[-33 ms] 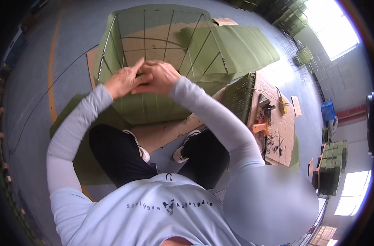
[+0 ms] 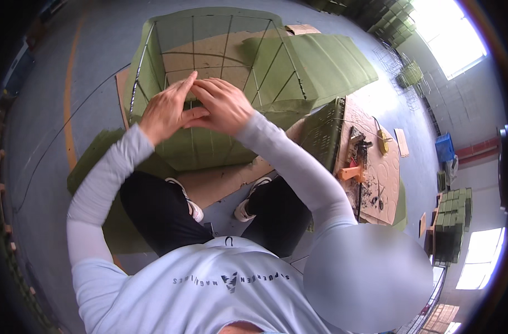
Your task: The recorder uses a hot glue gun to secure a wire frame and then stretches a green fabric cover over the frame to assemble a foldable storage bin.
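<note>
Big boxy green fabric cover (image 2: pixel 209 153), open side facing up, sitting right in front of the person. Plain matte cloth, slightly wrinkled, with a wire frame (image 2: pixel 135 83) gridding its inside. Green sheet (image 2: pixel 337 67) spread out on the right. Left hand (image 2: pixel 166 111) and right hand (image 2: pixel 225 108) are together over the near edge; can't tell if they're pinching anything.

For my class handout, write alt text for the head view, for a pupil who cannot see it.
The person's left hand and right hand are close together at the near side of a wire frame with green fabric around it; whether they hold anything is unclear. To the right, an orange tool and scissors lie on cardboard.
</note>
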